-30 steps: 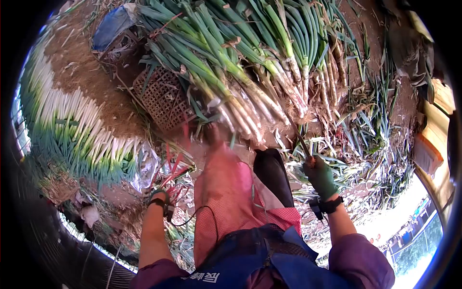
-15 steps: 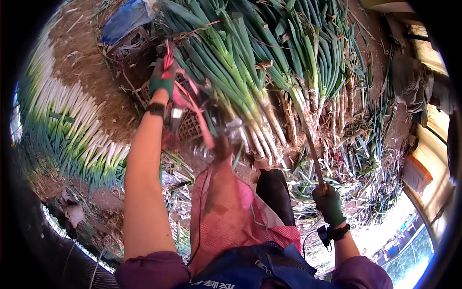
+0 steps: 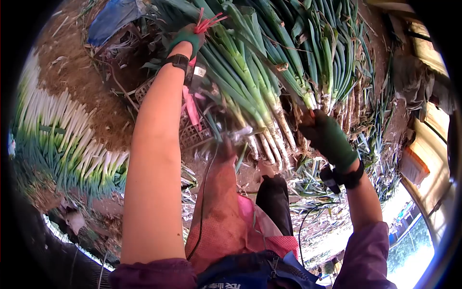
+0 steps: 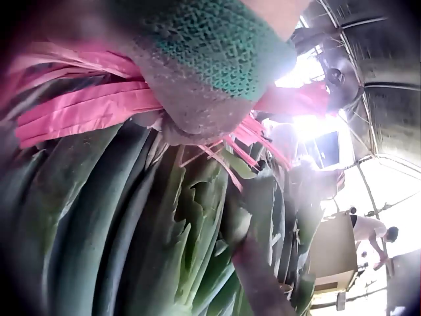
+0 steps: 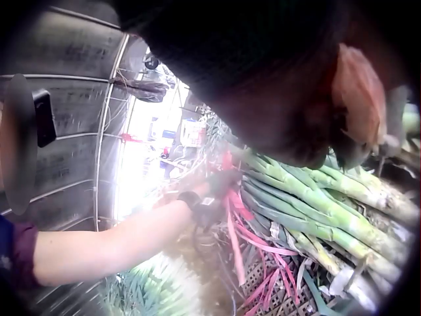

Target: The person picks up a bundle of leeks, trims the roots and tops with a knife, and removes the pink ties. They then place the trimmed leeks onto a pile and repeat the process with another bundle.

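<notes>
My left hand (image 3: pixel 186 39), in a green and grey glove, grips pink plastic strips (image 3: pixel 208 23) against the upper leaves of the leek pile (image 3: pixel 240 62). In the left wrist view the curled glove (image 4: pixel 204 72) holds the pink strips (image 4: pixel 85 115) right over the green leaves (image 4: pixel 99 217). My gloved right hand (image 3: pixel 332 139) is curled round a long thin tool (image 3: pixel 291 86), which slants up and left over the leeks. An orange-pink end (image 5: pixel 358 95) shows beside the dark right hand (image 5: pixel 263 85) in the right wrist view. White stalk ends (image 3: pixel 272 144) point toward my legs.
A woven basket (image 3: pixel 192 137) stands left of the pile, with blue plastic (image 3: pixel 113 21) beyond it. Rows of leeks (image 3: pixel 72 130) lie at the far left. Leaf scraps (image 3: pixel 313 183) cover ground at right, near a wooden structure (image 3: pixel 423 144). A person (image 4: pixel 375 234) is in the background.
My left hand has swung forward from beside my lap to the leek leaves with the pink strips. My right hand has moved forward and the tool now lies farther over the leeks.
</notes>
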The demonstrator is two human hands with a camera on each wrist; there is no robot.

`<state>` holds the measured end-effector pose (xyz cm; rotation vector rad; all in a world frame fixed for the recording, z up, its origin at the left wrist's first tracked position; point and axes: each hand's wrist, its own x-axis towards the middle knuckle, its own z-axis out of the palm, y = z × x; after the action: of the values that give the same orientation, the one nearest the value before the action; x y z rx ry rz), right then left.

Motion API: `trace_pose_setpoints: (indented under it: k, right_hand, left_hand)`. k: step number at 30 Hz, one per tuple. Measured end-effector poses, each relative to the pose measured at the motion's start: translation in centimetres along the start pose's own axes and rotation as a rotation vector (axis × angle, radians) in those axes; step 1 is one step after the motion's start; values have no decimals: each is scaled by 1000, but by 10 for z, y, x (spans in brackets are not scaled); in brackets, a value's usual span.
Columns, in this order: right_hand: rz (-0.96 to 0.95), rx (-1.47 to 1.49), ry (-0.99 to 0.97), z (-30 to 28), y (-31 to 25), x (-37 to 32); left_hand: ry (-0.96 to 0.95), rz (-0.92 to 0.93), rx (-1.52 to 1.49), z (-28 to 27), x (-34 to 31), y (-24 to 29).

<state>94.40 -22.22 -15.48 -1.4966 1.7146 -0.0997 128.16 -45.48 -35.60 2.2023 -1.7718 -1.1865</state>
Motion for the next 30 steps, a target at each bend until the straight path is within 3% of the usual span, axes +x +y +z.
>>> trace_pose_setpoints:
  k: [4,5,7,8,9,11,13,15,17,18,20,22,24,25,26,28,30]
  right_hand:
    - [18,152,-89,36,-14,79]
    - [61,203,-124,52,-20,103]
    - [-40,134,6,108,-4,160]
    - [98,99,18,103,-33,164]
    - [80,203,62,121,-32,177]
    - [89,374,55,139,-18,180]
    - [136,496,-50,120,-31,122]
    - [214,495,-37,109,-20,52]
    - [-171,414,213,91,3,-14]
    - [-490,-320,390,68,7,-43]
    - [70,300,167,59,30,-94]
    - [514,725,129,56,42,-132]
    - [516,453,49,48,30,-157]
    - [542,346,28,55,41,-169]
    - [474,427,-24,54,35,-176]
    - [460,256,-13,65,27,-193]
    - [495,618,-99,80,32,-210]
  left_hand:
    - [-154,21,-219,0,-40,13]
    - [-190,-8,-358,17,-26,-6]
    - [-188,-1,-378,27,-15,-22]
    - [-153,34,-257,22,-25,-18]
    - [-117,67,-138,17,-32,-15]
    - [-132,5,-90,7,-42,-4]
    - [-121,-33,28,-2,-57,13]
    - [-68,-51,235,-14,-75,30]
    - [-77,-76,134,-10,-86,4]
    - [-84,-75,83,-5,-91,-8]
    - [-188,-87,-143,9,-97,-46]
    - [-207,-87,-260,5,-128,-60]
    - [-240,-132,-226,-37,-188,-29]
    - [-259,-154,-148,-38,-205,-40]
    - [-343,-198,-200,-69,-238,-18]
    - [-427,-167,-393,-45,-271,-78]
    - [-387,-207,-455,-15,-317,-149]
